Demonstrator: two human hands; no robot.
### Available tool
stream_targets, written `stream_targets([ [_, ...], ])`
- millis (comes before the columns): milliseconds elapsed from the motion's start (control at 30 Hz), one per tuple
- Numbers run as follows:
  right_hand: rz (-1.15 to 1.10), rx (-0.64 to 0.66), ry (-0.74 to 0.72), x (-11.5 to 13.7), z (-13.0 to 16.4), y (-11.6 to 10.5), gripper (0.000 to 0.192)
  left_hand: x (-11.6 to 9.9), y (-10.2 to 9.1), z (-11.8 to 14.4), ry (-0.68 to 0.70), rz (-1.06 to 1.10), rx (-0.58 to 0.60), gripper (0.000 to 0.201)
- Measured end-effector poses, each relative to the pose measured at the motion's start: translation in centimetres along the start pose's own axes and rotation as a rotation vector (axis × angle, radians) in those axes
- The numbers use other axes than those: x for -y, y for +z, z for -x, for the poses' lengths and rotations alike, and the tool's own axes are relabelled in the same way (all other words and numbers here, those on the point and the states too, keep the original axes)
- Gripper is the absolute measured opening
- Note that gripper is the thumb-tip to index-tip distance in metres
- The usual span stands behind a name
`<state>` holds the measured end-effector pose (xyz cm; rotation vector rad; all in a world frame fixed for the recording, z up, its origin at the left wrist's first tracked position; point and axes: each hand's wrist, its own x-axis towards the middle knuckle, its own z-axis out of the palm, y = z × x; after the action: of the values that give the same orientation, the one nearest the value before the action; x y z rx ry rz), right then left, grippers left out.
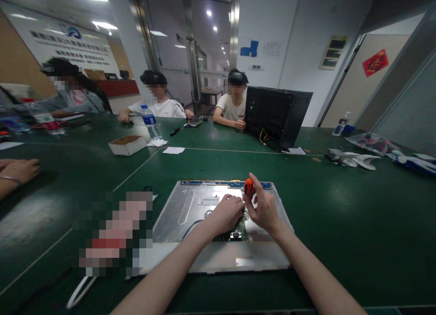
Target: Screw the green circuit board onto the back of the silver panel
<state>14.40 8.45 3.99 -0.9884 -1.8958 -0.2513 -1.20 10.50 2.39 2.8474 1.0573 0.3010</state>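
Note:
A flat metal display panel [166, 222] lies on the green table in front of me, with a narrow blue circuit strip [207, 184] along its far edge. My right hand [265, 209] grips the orange and black handle of a screwdriver [249, 187], held upright above the panel's right half. Close beside it, my left hand [226, 212] is closed with curled fingers near the tool's lower end; whatever they pinch is hidden. Under both hands, a green circuit board [243, 231] with a connector shows in part, and a dark cable runs left of it.
Left of the panel lies a pixelated pinkish item with a white strap [80, 290]. Farther back stand a white open box [127, 145], a water bottle [150, 122] and a black computer case [289, 117]. Another person's hand [20, 172] rests at left; several people sit around the table.

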Motion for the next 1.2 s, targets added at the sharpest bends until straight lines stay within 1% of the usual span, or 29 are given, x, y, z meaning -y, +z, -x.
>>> stream_targets([
  [500, -0.002, -0.023, -0.040, 0.0, 0.0, 0.0, 0.057, 0.1, 0.0, 0.0, -0.002, 0.000, 0.003, 0.015],
  [767, 0.004, 0.000, -0.008, 0.0, 0.1, 0.1, 0.057, -0.2, -0.4, 0.0, -0.015, 0.012, 0.014, 0.015],
  [967, 0.013, -0.024, -0.027, -0.2, 0.0, 0.2, 0.061, -0.5, -0.6, 0.0, -0.032, 0.012, -0.002, 0.016],
  [1200, 0.012, -0.036, -0.038, -0.2, 0.0, 0.3, 0.060, -0.7, -0.9, 0.2, -0.033, 0.028, -0.012, 0.018],
])
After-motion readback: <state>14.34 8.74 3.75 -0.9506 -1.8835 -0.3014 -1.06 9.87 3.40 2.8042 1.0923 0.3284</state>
